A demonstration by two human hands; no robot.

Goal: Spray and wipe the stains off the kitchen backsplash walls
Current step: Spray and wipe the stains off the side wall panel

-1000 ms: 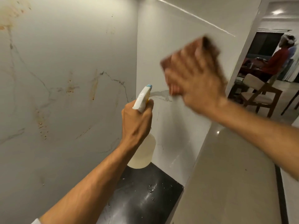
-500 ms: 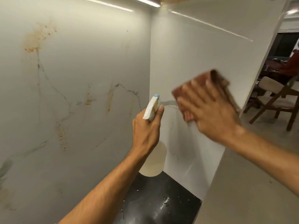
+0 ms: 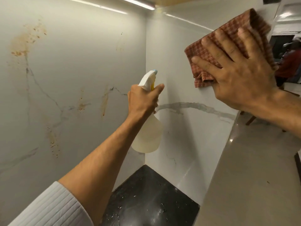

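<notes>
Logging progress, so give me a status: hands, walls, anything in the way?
Left hand grips bottle. Right hand presses cloth flat on side wall. Back wall stained orange. Nothing in the way.

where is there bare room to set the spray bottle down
The black countertop in the corner, bordered by the stained wall and the side wall, is bare apart from small specks. Higher up it is crowded: left hand holds the spray bottle, right hand presses the cloth.
</notes>
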